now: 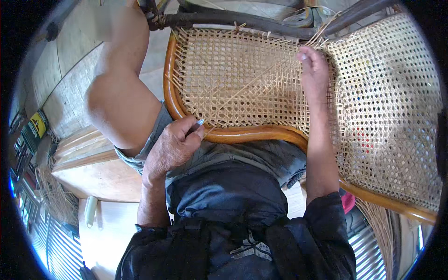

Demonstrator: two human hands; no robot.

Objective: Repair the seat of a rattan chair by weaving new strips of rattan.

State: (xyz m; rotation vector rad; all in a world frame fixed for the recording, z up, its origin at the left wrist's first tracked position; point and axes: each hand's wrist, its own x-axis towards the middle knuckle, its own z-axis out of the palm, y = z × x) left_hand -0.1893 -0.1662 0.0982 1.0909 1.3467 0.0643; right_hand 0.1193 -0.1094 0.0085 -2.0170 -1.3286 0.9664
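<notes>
A chair seat of woven cane (224,60), framed in glossy brown wood, lies across my lap. My left hand (172,147) is closed at the near-left part of the frame. Between its thumb and fingers sits a small tool with a shiny pale tip (200,122); most of it is hidden in the grip. A short cane end sticks out beside that hand. Over the far-right part of the seat, my right hand (315,72) is curled around a cane strand (261,80). The strand slants across the weave from near the left hand.
To the right rises the woven cane backrest (387,93). Dark wooden bars (242,19) run along the far side of the seat. Bundles of loose cane (375,224) hang at the lower right, and more cane (56,191) lies at the left near a wooden box (100,172).
</notes>
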